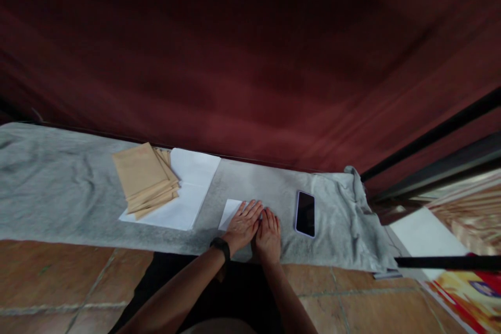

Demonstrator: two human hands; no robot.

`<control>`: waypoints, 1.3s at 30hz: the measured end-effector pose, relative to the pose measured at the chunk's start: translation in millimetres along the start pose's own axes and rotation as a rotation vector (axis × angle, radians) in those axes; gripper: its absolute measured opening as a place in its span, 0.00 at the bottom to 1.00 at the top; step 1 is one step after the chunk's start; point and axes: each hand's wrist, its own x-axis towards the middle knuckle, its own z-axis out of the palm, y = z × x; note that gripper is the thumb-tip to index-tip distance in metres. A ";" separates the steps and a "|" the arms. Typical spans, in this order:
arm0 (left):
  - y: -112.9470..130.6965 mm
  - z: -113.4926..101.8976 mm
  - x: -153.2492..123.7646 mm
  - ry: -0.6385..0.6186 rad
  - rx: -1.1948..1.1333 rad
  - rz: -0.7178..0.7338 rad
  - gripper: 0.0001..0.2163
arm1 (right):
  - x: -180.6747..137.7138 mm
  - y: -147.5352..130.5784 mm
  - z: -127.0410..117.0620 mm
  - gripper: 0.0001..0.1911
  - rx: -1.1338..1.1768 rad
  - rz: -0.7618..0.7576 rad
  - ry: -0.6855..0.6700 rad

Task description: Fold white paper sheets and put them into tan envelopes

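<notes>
My left hand (245,224) lies flat with its fingers stretched out on a small folded white paper (229,211), which rests on a grey cloth (58,188). A dark band circles that wrist. My right hand (268,235) lies flat right beside it, fingers together and extended, pressing down on the cloth at the paper's right side. Most of the paper is hidden under my hands. A dark phone (305,214) lies face up on the cloth a little to the right of my right hand.
A stack of brown envelopes (144,177) sits on larger white sheets (191,182) at the left. A dark red curtain (250,62) hangs behind. Brown floor tiles (58,282) lie in front. White paper (425,235) and a colourful print (473,292) lie at right.
</notes>
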 end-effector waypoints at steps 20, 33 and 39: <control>-43.8 -11.3 -59.6 0.149 0.139 -0.350 0.27 | -1.5 -2.1 -0.4 0.26 -0.070 -0.020 0.007; -45.0 -12.3 -64.6 0.182 0.133 -0.349 0.28 | 0.5 -54.2 5.1 0.26 0.043 -0.140 -0.073; -43.9 -13.3 -63.6 0.162 0.147 -0.362 0.27 | -5.2 -55.2 8.6 0.25 0.006 -0.101 -0.072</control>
